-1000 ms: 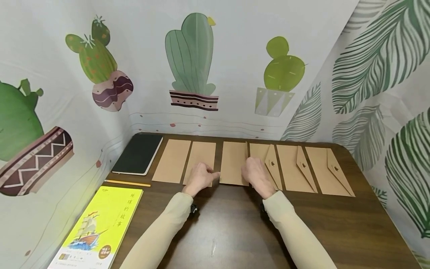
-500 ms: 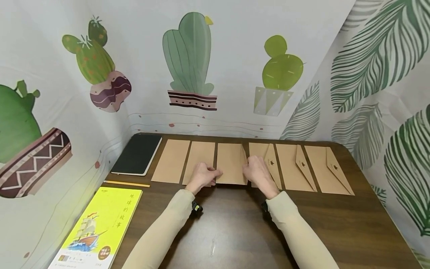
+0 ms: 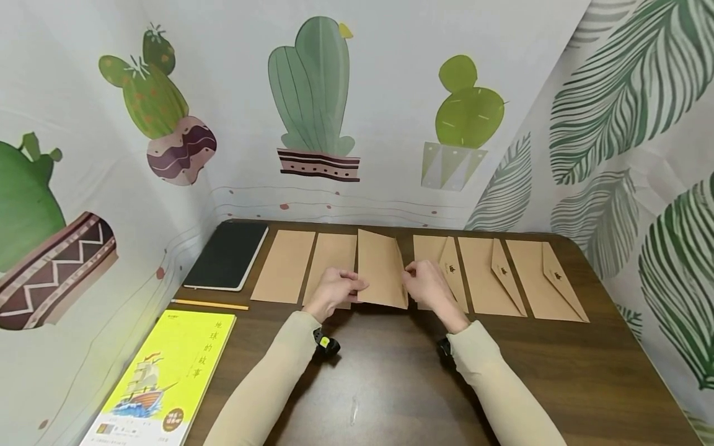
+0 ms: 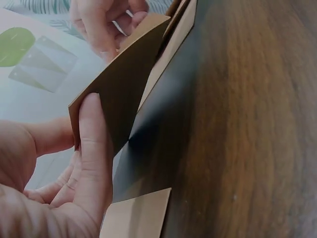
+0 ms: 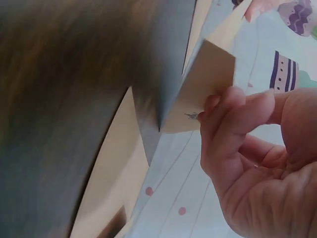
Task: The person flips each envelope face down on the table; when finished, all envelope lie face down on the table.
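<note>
A brown kraft paper envelope point(image 3: 380, 269) is in the middle of the row, tilted up off the table. My left hand point(image 3: 332, 291) pinches its left side; in the left wrist view the thumb point(image 4: 94, 134) lies on one face and the fingers are behind. My right hand point(image 3: 428, 284) pinches the right side by the flap. In the right wrist view curled fingers point(image 5: 225, 116) press against the flap point(image 5: 203, 82), which stands bent away and bears a small dark printed mark. Part of the right thumb's contact is hidden.
Two plain envelopes point(image 3: 282, 266) lie left of it; several flap-side-up envelopes point(image 3: 491, 279) lie right. A black notebook point(image 3: 227, 255), a yellow pencil point(image 3: 209, 304) and a yellow book point(image 3: 167, 365) are at the left of the dark wooden table point(image 3: 379, 384). A printed curtain point(image 3: 390, 124) stands behind.
The middle envelope shifted slightly left, then its far edge rose and it tilted up from the table. Both hands keep hold of its sides, and the flap now stands out further.
</note>
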Demonstrator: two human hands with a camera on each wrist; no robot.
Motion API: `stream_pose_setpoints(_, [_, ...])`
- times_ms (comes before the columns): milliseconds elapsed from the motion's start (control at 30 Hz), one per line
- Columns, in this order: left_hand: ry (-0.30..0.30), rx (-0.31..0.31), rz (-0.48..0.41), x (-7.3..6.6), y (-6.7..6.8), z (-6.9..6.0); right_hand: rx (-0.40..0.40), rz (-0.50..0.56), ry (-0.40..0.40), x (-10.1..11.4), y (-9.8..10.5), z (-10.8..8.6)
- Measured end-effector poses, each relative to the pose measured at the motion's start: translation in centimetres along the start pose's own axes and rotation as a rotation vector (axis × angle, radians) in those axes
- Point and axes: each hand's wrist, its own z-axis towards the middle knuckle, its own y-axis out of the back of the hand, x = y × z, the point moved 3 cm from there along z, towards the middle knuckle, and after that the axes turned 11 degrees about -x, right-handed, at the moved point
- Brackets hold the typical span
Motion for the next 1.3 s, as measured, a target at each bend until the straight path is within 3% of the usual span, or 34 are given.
stream_pose_setpoints(200, [0.006,0.017,-0.021,-0.3,0.5,0.0,0.072,0.115,-0.105,-0.3,0.0,-0.2])
stream_pose_setpoints(600, [-0.006,0.015,-0.018,-0.3,0.7,-0.1,0.103,0.222,-0.211,-1.2,-0.6,-0.3])
stream_pose_setpoints(1000, [-0.023,0.019,-0.026,-0.7,0.3,-0.4,0.122,0.384,-0.229,-1.6,-1.3,-0.4])
stream_pose_setpoints(1300, [-0.023,-0.005,0.026,-0.6,-0.2,-0.6,0.071,0.415,-0.263,-0.9,-0.5,-0.6])
